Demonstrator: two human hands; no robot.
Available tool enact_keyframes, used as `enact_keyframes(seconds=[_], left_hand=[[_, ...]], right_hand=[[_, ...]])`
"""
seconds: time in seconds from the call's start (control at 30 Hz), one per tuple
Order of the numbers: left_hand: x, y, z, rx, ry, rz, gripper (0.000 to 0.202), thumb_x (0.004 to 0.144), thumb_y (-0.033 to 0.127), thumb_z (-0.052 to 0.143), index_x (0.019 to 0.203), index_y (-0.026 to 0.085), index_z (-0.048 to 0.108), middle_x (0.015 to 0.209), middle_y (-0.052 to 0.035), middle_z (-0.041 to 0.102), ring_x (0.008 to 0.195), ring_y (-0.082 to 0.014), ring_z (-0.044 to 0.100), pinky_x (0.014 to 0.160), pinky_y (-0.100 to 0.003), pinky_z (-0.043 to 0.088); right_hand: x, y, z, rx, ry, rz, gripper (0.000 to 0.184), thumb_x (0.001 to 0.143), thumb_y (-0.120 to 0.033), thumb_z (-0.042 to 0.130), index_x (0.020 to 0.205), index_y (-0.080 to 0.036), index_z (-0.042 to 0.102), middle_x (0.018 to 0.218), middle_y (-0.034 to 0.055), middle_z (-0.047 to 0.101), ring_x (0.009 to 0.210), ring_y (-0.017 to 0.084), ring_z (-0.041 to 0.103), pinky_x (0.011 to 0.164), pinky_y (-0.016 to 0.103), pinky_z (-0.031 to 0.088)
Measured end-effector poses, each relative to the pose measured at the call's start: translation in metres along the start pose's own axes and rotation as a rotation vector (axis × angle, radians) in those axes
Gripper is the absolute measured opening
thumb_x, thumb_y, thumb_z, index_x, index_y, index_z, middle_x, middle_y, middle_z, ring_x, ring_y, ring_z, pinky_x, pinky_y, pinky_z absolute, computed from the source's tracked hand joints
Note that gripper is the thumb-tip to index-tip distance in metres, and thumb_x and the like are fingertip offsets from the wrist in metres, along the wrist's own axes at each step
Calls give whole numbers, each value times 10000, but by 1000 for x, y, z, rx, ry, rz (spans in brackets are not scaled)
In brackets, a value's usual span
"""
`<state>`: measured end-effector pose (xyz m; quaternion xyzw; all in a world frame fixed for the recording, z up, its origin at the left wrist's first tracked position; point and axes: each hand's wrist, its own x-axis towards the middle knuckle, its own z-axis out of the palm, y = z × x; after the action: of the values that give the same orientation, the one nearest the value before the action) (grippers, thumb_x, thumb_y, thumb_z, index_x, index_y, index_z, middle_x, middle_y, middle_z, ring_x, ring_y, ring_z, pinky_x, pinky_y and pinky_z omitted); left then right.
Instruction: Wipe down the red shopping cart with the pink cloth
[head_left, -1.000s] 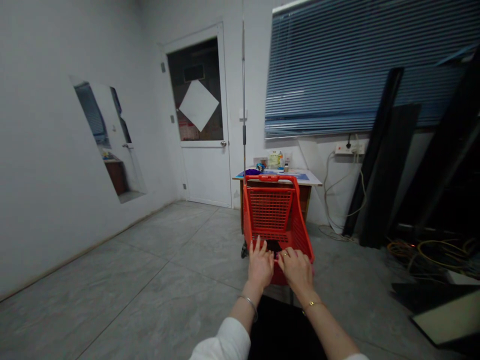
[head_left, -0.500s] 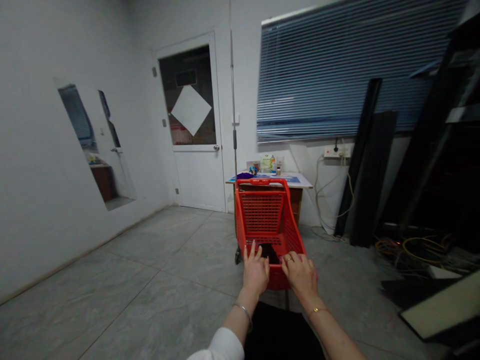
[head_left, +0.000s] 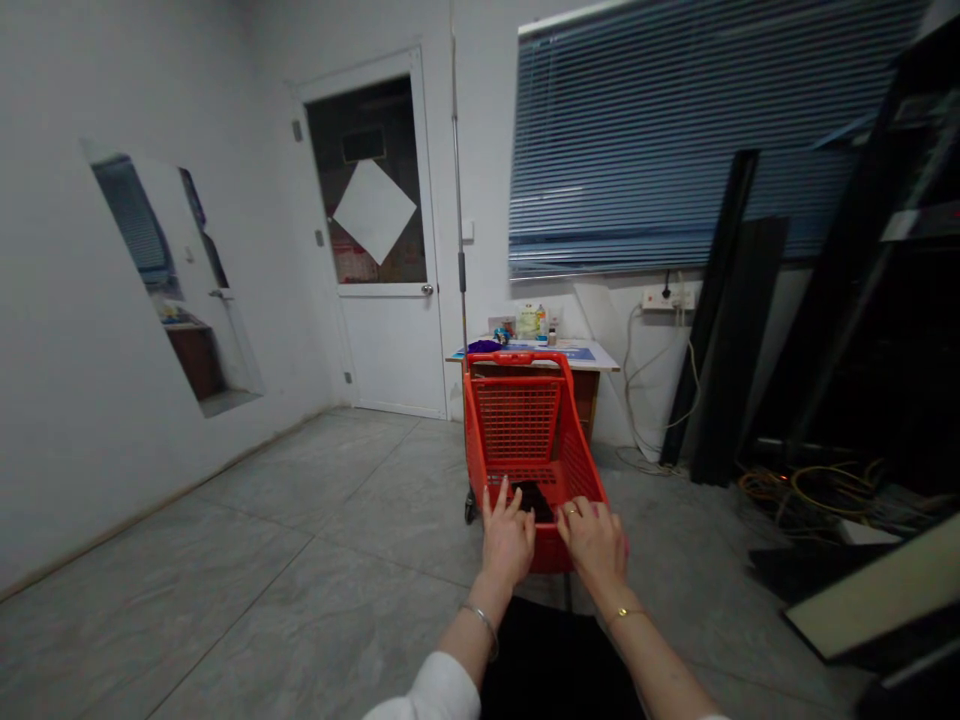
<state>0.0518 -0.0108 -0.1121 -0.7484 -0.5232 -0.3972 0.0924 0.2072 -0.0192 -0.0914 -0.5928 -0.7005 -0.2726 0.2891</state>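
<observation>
A red shopping cart (head_left: 520, 420) stands straight in front of me, its handle on the far side. Over its near left edge is my left hand (head_left: 508, 535), fingers spread and holding nothing that I can see. My right hand (head_left: 594, 540) is at the near right corner of the cart, fingers curled down. A bit of pink shows at its outer edge, but what it grips, if anything, is hidden. Between the hands, a dark item (head_left: 534, 500) lies in the basket; its kind cannot be made out.
Behind the cart stands a small table (head_left: 600, 358) with bottles, a packet and a purple cloth (head_left: 484, 346). A thin metal pole (head_left: 459, 200) rises beside it. Dark panels (head_left: 739, 350), loose cables (head_left: 817, 490) and a pale board (head_left: 877, 600) occupy the right. A white door (head_left: 390, 350) is behind left.
The view has shifted slightly, so the room appears a little further left and higher. Both hands keep nearly the same pose at the cart.
</observation>
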Motion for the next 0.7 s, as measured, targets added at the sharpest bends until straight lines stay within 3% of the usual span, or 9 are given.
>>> enact_keyframes(seconds=[0.1,0.17,0.37,0.43,0.7], left_hand=[[1,-3,-2,7,-12,3,300,965,199,440,965,184,739,1253,-79,665,1401,-265,364,1175,-614,210],[2,-5,-5,9,-18,10,312,967,199,432,940,180,743,1249,-83,667,1404,-266,359,1176,-612,210],[1,-7,-7,-19,-25,31,319,972,211,431,910,192,744,1243,-68,671,1399,-260,369,1166,-615,237],[1,-5,-6,-20,-22,31,324,974,213,428,899,189,742,1249,-67,668,1402,-261,363,1167,-617,231],[2,-6,-6,-4,-18,33,303,963,200,440,949,198,743,1228,-69,679,1406,-279,353,1161,-643,207]], right_hand=[[-3,-23,1,34,29,-16,158,930,-305,534,857,-229,650,858,22,629,829,175,469,727,325,258],[-2,-23,1,54,44,-48,150,928,-306,540,864,-232,653,861,20,633,828,170,473,728,324,261],[1,29,0,9,8,-85,162,933,-293,525,862,-242,661,874,15,640,834,168,479,711,318,264],[0,36,-1,-11,16,-60,158,932,-290,527,871,-242,664,877,15,643,838,169,480,708,315,267],[-7,-16,1,39,130,-30,150,932,-277,531,896,-227,668,909,25,668,855,167,500,752,314,297]])
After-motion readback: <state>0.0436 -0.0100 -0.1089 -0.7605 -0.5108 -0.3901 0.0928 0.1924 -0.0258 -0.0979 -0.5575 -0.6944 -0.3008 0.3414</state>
